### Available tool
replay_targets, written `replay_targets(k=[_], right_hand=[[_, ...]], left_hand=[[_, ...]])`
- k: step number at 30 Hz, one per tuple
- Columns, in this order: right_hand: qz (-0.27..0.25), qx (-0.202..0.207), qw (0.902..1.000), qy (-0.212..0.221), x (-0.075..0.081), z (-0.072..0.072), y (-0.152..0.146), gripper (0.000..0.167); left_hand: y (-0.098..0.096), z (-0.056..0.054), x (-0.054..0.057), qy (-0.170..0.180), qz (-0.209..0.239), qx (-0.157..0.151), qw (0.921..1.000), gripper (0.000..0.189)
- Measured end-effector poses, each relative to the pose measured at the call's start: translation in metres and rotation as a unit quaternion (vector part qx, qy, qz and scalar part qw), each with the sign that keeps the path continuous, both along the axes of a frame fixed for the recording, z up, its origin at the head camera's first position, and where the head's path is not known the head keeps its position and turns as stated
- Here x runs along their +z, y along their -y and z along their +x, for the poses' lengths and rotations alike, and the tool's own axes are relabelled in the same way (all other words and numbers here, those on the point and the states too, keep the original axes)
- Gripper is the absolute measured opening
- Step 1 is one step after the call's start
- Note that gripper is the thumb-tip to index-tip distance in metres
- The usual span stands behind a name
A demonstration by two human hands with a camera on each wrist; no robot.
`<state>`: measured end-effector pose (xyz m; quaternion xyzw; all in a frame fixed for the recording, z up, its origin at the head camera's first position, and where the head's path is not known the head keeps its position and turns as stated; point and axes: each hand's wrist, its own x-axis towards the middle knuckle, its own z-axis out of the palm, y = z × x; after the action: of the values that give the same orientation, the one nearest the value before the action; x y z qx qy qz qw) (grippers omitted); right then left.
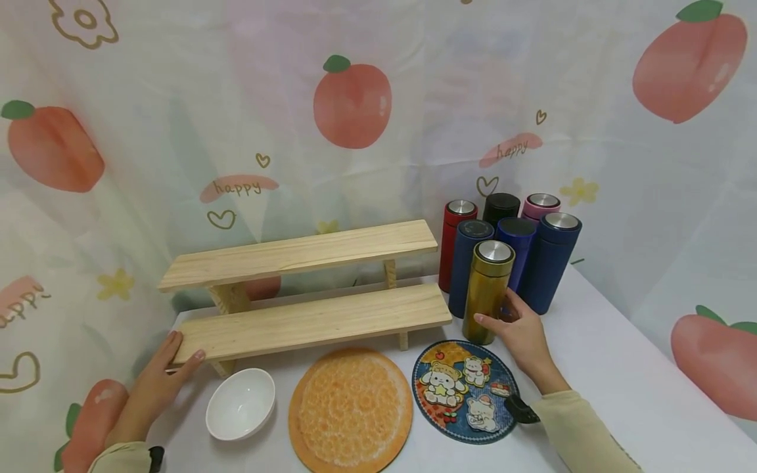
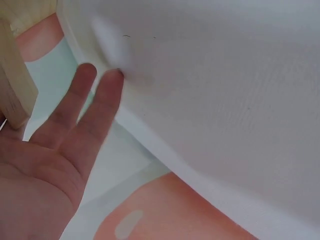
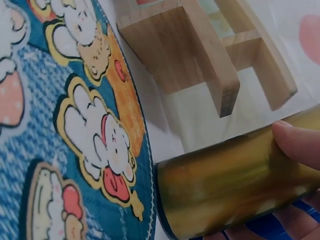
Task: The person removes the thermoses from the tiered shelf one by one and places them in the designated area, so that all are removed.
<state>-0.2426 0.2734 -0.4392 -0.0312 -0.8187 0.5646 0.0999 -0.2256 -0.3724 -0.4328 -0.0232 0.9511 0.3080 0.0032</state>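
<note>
My right hand [image 1: 520, 336] grips a gold thermos flask [image 1: 486, 289] with a silver lid, thumb on its near side and fingers round the far side. The flask stands nearly upright in front of several other flasks; the right wrist view shows its base beside the cartoon-print round mat [image 3: 137, 150]. At the left end of a two-tier wooden shelf [image 1: 313, 322], my left hand [image 1: 156, 381] rests at the lower board, thumb along the front edge. In the left wrist view, two fingers [image 2: 95, 110] of that hand extend straight past the wood toward the white tabletop.
Behind the gold flask cluster a red flask [image 1: 449, 249], a navy flask [image 1: 552, 263] and several others. A white bowl [image 1: 240, 404] and an orange-brown round mat [image 1: 351, 410] lie before the shelf. A printed cloth [image 1: 378, 171] hangs close behind the table.
</note>
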Motion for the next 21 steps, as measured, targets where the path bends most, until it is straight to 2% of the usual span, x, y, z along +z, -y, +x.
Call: replay_targets(k=[7,12,15,18,21], right_hand=[[0.0,0.007,0.9999,0.012,-0.003,0.001,0.005,0.094],[0.018,0.012,0.9995,0.02,-0.003,0.001,0.007,0.095],[0.054,0.001,0.9984,0.018,0.002,0.007,0.008,0.091],[0.1,-0.042,0.9938,-0.027,0.011,0.018,0.012,0.078],[0.16,-0.098,0.9755,-0.116,0.02,0.03,0.018,0.06]], left_hand=[[0.0,0.0,0.0,-0.016,-0.007,-0.011,0.9998,0.095],[-0.008,0.006,0.003,-0.078,-0.03,-0.011,0.9964,0.089],[-0.019,0.013,0.009,-0.142,-0.061,-0.007,0.988,0.083],[-0.034,0.02,0.019,-0.206,-0.096,-0.009,0.9737,0.077],[-0.054,0.029,0.032,-0.245,-0.12,-0.013,0.9619,0.074]])
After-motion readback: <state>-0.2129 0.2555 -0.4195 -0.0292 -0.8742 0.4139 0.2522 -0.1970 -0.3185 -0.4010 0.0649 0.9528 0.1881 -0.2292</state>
